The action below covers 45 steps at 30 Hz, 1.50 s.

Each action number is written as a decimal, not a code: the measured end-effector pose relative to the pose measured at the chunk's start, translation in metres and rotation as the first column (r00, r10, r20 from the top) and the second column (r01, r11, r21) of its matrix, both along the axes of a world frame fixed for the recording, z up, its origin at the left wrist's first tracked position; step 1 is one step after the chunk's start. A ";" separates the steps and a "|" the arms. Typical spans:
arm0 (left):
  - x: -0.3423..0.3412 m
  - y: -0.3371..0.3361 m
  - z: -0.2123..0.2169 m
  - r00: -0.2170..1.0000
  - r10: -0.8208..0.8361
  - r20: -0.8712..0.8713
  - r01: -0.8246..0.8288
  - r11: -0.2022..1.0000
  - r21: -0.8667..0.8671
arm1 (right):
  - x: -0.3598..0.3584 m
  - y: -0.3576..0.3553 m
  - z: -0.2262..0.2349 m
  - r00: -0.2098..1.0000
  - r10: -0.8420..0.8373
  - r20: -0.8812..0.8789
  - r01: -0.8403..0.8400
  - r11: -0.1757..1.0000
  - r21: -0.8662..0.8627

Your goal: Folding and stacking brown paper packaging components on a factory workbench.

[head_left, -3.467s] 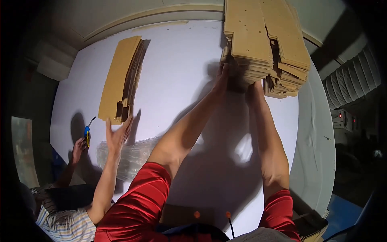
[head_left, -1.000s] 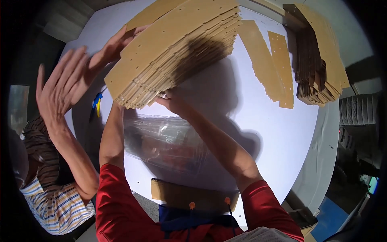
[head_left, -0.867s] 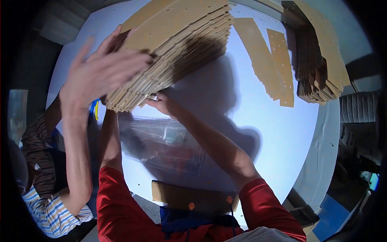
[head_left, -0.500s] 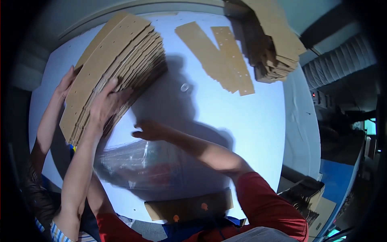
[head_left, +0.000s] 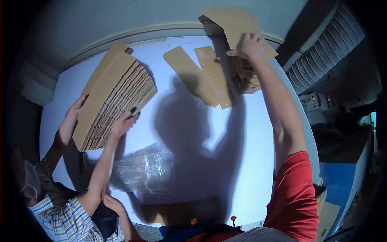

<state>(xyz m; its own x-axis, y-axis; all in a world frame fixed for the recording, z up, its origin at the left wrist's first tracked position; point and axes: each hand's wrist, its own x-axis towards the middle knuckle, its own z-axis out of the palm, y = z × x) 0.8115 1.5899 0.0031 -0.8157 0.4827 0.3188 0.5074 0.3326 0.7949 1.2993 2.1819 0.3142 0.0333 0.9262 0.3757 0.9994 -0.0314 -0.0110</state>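
White round surface [head_left: 250, 133], lit from above. Right hand [head_left: 250, 46] far out, fingers spread flat on tilted cardboard stack [head_left: 242, 36] at far edge. Left hand's state impossible to tell.

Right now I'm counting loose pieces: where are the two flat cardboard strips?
In the head view, the two flat cardboard strips lie side by side on the white table, top centre, between the left stack and the right stack.

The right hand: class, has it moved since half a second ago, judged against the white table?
Yes. The right hand has gone from the table's middle up to the far cardboard stack at the far edge.
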 end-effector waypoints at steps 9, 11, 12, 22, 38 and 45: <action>0.234 0.053 0.037 0.902 -0.407 0.145 0.404 0.913 0.053 | 0.041 0.050 -0.003 0.998 -0.039 -0.039 0.037 0.997 -0.061; 0.262 0.080 0.037 0.849 -0.486 0.207 0.456 0.872 0.175 | 0.046 0.049 0.001 0.999 -0.045 -0.019 0.042 0.991 -0.129; 0.271 0.090 0.036 0.813 -0.565 0.138 0.541 0.822 0.175 | 0.048 0.047 0.003 0.999 -0.047 -0.010 0.044 0.986 -0.163; 0.315 0.214 0.087 0.645 -0.757 0.103 0.702 0.640 0.311 | 0.036 0.026 -0.006 0.972 -0.191 -0.138 0.159 0.963 -0.215; 0.267 0.160 0.043 0.657 -0.647 0.388 0.703 0.711 -0.005 | 0.071 0.099 -0.061 0.981 -0.125 -0.152 0.119 0.992 -0.045; 0.261 0.245 0.006 0.619 -0.676 0.400 0.708 0.701 0.090 | 0.063 0.055 -0.043 0.914 0.284 -0.289 -0.338 0.928 -0.158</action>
